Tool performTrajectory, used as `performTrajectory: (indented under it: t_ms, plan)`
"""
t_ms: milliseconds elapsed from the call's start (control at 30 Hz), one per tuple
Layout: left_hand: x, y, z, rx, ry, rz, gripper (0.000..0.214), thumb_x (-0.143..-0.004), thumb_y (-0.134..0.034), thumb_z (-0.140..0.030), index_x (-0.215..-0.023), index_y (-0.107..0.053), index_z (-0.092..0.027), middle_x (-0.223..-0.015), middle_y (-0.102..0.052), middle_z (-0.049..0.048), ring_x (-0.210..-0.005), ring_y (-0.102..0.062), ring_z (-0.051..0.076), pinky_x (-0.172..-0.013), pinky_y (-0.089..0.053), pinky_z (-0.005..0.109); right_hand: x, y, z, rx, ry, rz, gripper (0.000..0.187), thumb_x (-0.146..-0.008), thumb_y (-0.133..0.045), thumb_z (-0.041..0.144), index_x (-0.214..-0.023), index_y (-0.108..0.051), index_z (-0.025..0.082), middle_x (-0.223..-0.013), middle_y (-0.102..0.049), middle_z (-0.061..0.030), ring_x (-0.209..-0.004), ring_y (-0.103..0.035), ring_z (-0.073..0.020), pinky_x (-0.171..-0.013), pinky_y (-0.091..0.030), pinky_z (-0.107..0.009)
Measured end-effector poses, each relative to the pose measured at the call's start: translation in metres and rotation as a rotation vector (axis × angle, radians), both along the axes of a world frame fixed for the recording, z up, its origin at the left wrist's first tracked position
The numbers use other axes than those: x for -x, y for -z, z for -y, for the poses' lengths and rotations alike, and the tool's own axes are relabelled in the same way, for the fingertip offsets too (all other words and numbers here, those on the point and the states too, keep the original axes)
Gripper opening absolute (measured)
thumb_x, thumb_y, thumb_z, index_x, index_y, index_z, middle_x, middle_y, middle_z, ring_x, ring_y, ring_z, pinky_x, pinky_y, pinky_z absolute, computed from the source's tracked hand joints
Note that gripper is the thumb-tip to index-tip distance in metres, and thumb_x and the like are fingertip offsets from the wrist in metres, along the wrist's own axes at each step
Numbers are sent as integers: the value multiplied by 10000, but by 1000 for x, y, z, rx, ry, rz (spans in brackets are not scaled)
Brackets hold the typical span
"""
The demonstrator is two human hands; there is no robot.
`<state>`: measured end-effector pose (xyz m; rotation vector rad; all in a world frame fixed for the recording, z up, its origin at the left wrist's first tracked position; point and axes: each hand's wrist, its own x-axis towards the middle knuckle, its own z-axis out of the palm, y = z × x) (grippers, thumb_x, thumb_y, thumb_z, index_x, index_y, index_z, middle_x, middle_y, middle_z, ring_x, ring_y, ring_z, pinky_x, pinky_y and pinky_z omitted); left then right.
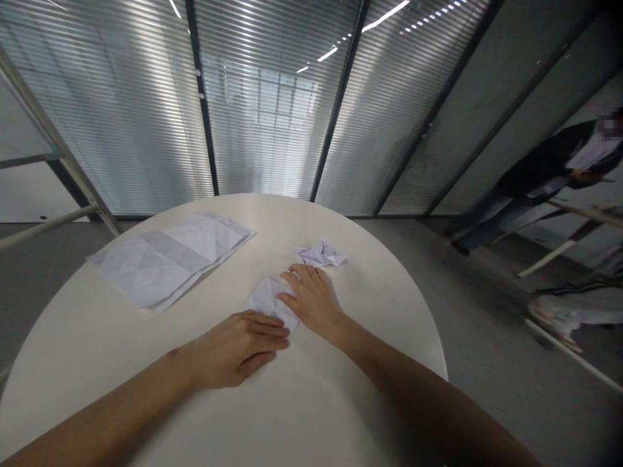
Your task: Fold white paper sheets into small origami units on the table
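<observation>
A small folded piece of white paper [266,295] lies flat on the round white table [311,415], partly covered by both hands. My left hand [246,344] rests across its near edge, fingers stretched out flat and pointing right. On the paper's right side lies my right hand [310,295], its fingers spread and the thumb on the sheet. Just beyond the right fingertips sits a folded paper figure [320,253] with pointed corners and a raised peak. Neither hand grips anything; what lies under the fingers is hidden.
A stack of creased white paper sheets [170,259] lies at the table's left. Behind the table stands a glass partition with blinds [263,117]. At the right, a person in a dark jacket [540,159] stands near pale table legs [548,256]. A pale metal frame [80,181] stands at left.
</observation>
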<state>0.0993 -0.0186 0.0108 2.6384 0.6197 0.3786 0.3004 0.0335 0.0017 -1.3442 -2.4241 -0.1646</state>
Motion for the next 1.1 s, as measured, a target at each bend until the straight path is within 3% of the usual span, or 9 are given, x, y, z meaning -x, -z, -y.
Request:
performTrajectory:
  t_ms: [100,200,300,500,767,967,1100]
  plan:
    - [2,7,-6,-34,-24,7,334,-926,-435,-217,-1238,-553,-212,-1252,-604,44,-1212,-503,160,-1075,-357,327,-10,-6,-2,92,-201,-41,301,-852,-527,183,-1144,-597,197,-1228,-566,-81,-1134,-483,-207,-988,-358,-377]
    - [5,13,-11,-93,-80,19,303,-939,-425,-258,-1194,-580,-204,-1237,-609,56,-1166,-537,160,-1045,-391,318,-22,-10,-5,231,-413,-40,381,-776,-494,79,-1110,-638,191,-1204,-605,-60,-1123,-514,-171,-1007,-362,-335]
    - [8,16,-15,-176,-137,14,277,-944,-417,-282,-1130,-606,-203,-1185,-631,56,-1099,-570,168,-995,-428,324,-30,-10,-7,321,-478,-15,465,-704,-507,74,-1135,-641,186,-1226,-609,-59,-1141,-523,-174,-1025,-359,-333]
    - [18,14,-24,-324,-171,-25,298,-905,-482,-395,-1075,-610,-187,-1091,-655,84,-1006,-597,214,-906,-466,367,-30,-6,-6,325,-475,5,487,-682,-563,128,-1162,-636,171,-1249,-599,-88,-1168,-522,-204,-1033,-355,-354]
    - [28,13,-29,-365,-207,-16,267,-947,-410,-290,-942,-650,-173,-904,-668,71,-868,-604,169,-794,-481,292,-30,-9,-7,336,-467,-47,334,-798,-633,333,-1105,-655,204,-1172,-644,-78,-1108,-559,-210,-979,-379,-356]
    - [31,13,-33,-250,-390,24,287,-941,-404,-284,-870,-660,-173,-770,-643,54,-736,-589,151,-684,-454,253,-20,-10,-10,326,-314,-109,218,-909,-498,274,-907,-698,186,-890,-709,-46,-861,-618,-165,-805,-410,-285]
    - [34,21,-38,-139,-577,63,256,-908,-462,-333,-1054,-629,-205,-811,-663,38,-727,-610,158,-665,-452,256,-11,-8,-10,321,-166,-202,187,-895,-520,227,-1005,-669,201,-900,-703,-26,-820,-607,-147,-778,-396,-269]
